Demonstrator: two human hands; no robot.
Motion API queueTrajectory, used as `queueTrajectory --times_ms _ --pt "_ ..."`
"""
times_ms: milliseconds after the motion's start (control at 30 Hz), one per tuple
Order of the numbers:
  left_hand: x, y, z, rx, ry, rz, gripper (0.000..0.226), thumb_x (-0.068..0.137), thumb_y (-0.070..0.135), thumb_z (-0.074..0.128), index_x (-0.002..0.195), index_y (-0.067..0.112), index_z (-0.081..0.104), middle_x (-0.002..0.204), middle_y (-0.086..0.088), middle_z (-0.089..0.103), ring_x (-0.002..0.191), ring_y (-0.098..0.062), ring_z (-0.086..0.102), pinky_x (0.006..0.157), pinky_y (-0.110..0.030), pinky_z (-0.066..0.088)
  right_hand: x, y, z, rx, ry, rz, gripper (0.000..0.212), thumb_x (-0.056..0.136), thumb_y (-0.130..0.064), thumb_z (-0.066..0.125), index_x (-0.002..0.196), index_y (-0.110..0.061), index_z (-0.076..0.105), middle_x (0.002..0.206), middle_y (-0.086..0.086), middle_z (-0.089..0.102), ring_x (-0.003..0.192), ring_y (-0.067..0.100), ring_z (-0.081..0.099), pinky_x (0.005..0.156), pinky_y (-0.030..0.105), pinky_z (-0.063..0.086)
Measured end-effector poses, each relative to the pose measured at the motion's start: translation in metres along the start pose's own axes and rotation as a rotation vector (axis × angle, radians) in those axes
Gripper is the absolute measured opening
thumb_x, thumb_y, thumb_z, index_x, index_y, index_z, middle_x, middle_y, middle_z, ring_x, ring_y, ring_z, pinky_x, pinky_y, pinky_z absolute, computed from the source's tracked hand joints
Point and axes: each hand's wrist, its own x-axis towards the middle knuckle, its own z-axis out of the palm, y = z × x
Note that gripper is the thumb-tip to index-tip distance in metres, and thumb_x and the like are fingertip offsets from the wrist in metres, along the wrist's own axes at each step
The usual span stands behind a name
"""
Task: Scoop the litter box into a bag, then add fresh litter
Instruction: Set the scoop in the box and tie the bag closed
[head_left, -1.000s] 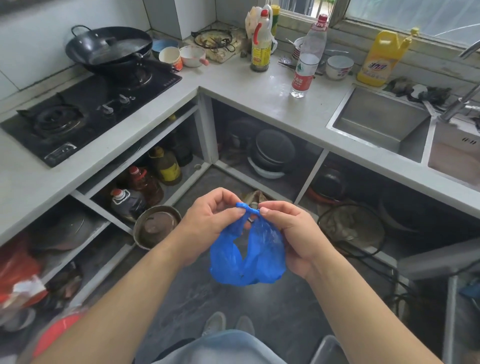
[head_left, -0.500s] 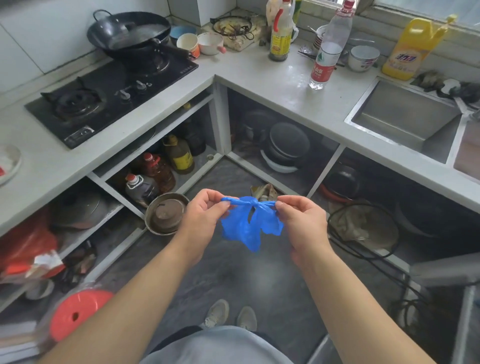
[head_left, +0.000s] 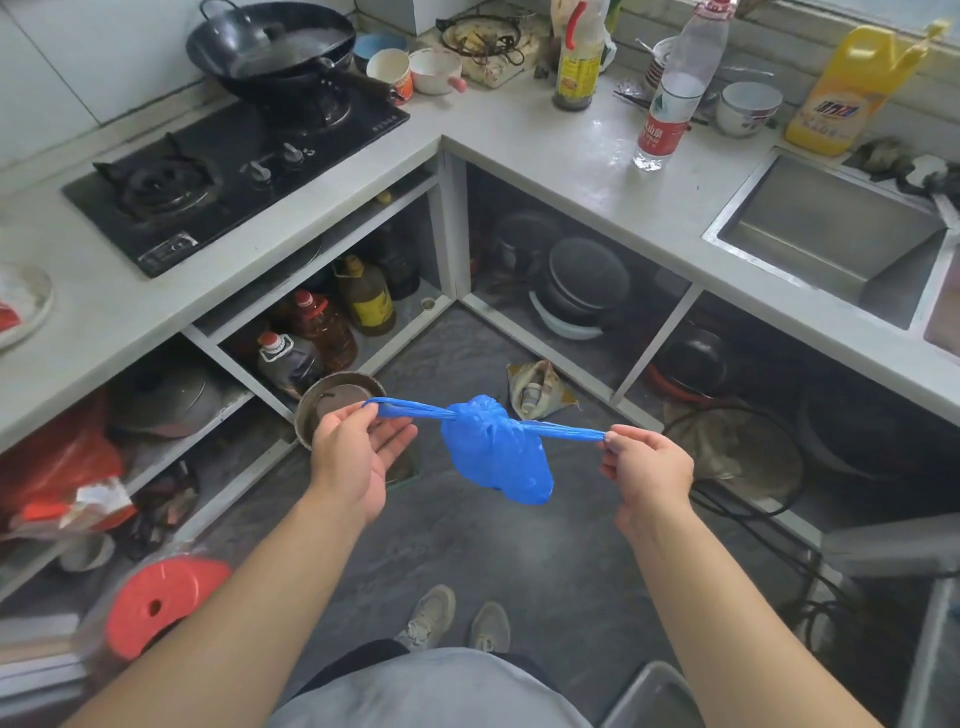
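Note:
A small blue plastic bag (head_left: 496, 449) hangs bunched in mid-air above the kitchen floor, its two handles stretched out sideways in a tight line with a knot at the top. My left hand (head_left: 356, 449) pinches the left handle between thumb and fingers, its palm turned up. The right handle is pinched by my right hand (head_left: 647, 467), whose fingers are curled. The hands are about a forearm's length apart. No litter box or scoop is in view.
An L-shaped white counter (head_left: 545, 156) wraps the far side, with a gas hob and wok (head_left: 270, 47) at left and a steel sink (head_left: 831, 234) at right. Open shelves below hold oil bottles, pots and a metal bowl (head_left: 337, 402). A red lid (head_left: 161, 603) lies low left.
My hands have pulled apart, drawing the bag's handles taut and tightening the knot. The bag has bunched up. The view has tilted further down.

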Motion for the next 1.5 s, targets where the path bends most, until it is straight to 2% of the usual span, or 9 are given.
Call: queueTrajectory --times_ms 233,367,633,767,967,1100,1233,1367,1500 --pt "0.008 0.001 -0.010 -0.025 0.119 0.007 0.012 0.105 0.001 0.043 0.099 0.009 0.050 0.093 -0.018 0.065 0.081 -0.029 0.067 0.076 -0.040 0.058 0.013 0.007 -0.002 -0.015 0.037 0.029 0.013 0.089 0.002 0.064 0.087 -0.008 0.071 0.089 0.012 0.072 0.073 0.018 0.065 0.065 0.026 0.053" --pt "0.016 0.003 -0.022 -0.025 0.169 -0.005 0.012 0.104 0.001 0.044 0.113 0.005 0.049 0.097 -0.019 0.064 0.083 -0.029 0.068 0.071 -0.038 0.059 0.015 0.011 0.000 -0.010 0.032 0.062 0.012 0.088 0.002 0.065 0.087 -0.008 0.071 0.092 0.014 0.072 0.075 0.020 0.065 0.066 0.027 0.053" --pt "0.012 0.021 -0.014 0.115 -0.004 0.035 0.008 0.105 0.007 0.049 0.104 0.012 0.055 0.100 -0.013 0.067 0.087 -0.024 0.068 0.085 -0.042 0.059 0.011 -0.004 0.005 -0.018 -0.024 -0.057 0.010 0.088 0.000 0.066 0.088 -0.009 0.071 0.088 0.010 0.071 0.071 0.017 0.061 0.068 0.027 0.054" --pt "0.018 0.023 -0.020 0.098 0.074 0.037 0.010 0.104 0.002 0.050 0.102 0.010 0.055 0.101 -0.016 0.067 0.087 -0.025 0.070 0.076 -0.036 0.059 0.012 -0.009 0.000 -0.051 -0.012 -0.114 0.010 0.089 -0.003 0.068 0.087 -0.013 0.071 0.088 0.008 0.072 0.074 0.014 0.065 0.063 0.022 0.051" --pt "0.016 0.014 -0.029 0.154 0.099 0.014 0.009 0.104 0.005 0.050 0.104 0.012 0.056 0.110 -0.017 0.068 0.096 -0.025 0.069 0.086 -0.042 0.059 0.008 -0.004 -0.001 -0.103 0.010 -0.104 0.010 0.088 -0.004 0.068 0.087 -0.014 0.072 0.089 0.009 0.073 0.076 0.016 0.065 0.064 0.025 0.050" --pt "0.004 0.024 -0.016 0.307 -0.074 0.209 0.010 0.103 0.007 0.050 0.100 0.014 0.054 0.117 -0.010 0.074 0.110 -0.017 0.069 0.095 -0.037 0.055 -0.010 -0.015 0.005 -0.209 -0.116 -0.272 0.009 0.087 -0.012 0.070 0.088 -0.020 0.072 0.082 0.000 0.071 0.072 0.014 0.062 0.066 0.030 0.053" --pt "-0.016 0.031 0.010 0.433 -0.285 0.328 0.007 0.099 0.007 0.051 0.097 0.014 0.050 0.091 -0.010 0.079 0.086 -0.016 0.072 0.077 -0.030 0.048 -0.038 -0.021 0.021 -0.304 -0.357 -0.431 0.014 0.086 -0.010 0.072 0.088 -0.024 0.071 0.079 -0.001 0.074 0.069 0.007 0.064 0.072 0.033 0.056" --pt "-0.033 0.030 0.023 0.577 -0.405 0.404 0.006 0.099 0.017 0.059 0.098 0.014 0.054 0.073 -0.011 0.066 0.068 -0.020 0.066 0.081 -0.040 0.053 -0.064 -0.025 0.037 -0.364 -0.571 -0.488 0.018 0.086 -0.004 0.070 0.092 -0.022 0.071 0.086 0.006 0.075 0.074 0.012 0.066 0.074 0.034 0.055" --pt "-0.035 0.028 0.018 0.672 -0.404 0.406 0.011 0.087 0.046 0.061 0.090 0.036 0.065 0.063 0.015 0.058 0.059 -0.014 0.052 0.066 -0.039 0.048 -0.087 -0.028 0.048 -0.436 -0.728 -0.536 0.021 0.087 -0.005 0.067 0.094 -0.025 0.071 0.089 0.009 0.072 0.078 0.021 0.067 0.075 0.035 0.056"
